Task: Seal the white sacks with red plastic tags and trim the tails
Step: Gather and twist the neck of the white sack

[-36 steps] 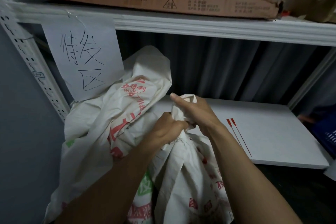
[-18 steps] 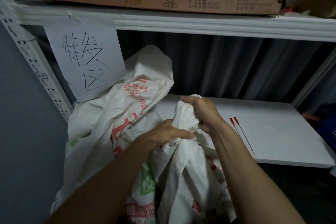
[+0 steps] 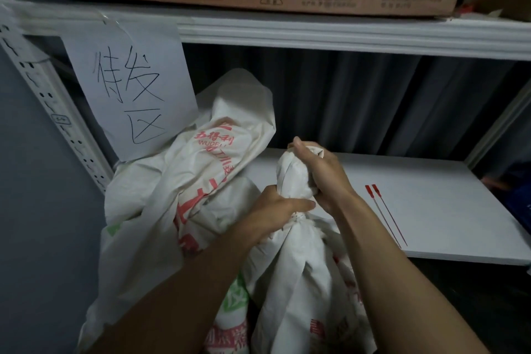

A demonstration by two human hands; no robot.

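A person's left hand (image 3: 275, 207) grips the twisted neck of a white sack (image 3: 298, 282) standing at the front edge of a white shelf (image 3: 445, 181), fingers wrapped around it. Just above, the right hand (image 3: 321, 178) clutches the bunched top, fingers curled over the cloth. Two red tags (image 3: 385, 213) lie side by side on the shelf, apart from both hands. A second sack (image 3: 201, 181) slumps behind, beneath a handwritten paper sign (image 3: 132, 89).

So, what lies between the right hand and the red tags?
In the head view, only bare white shelf board lies between the right hand, gripping the sack, and the red plastic tags.
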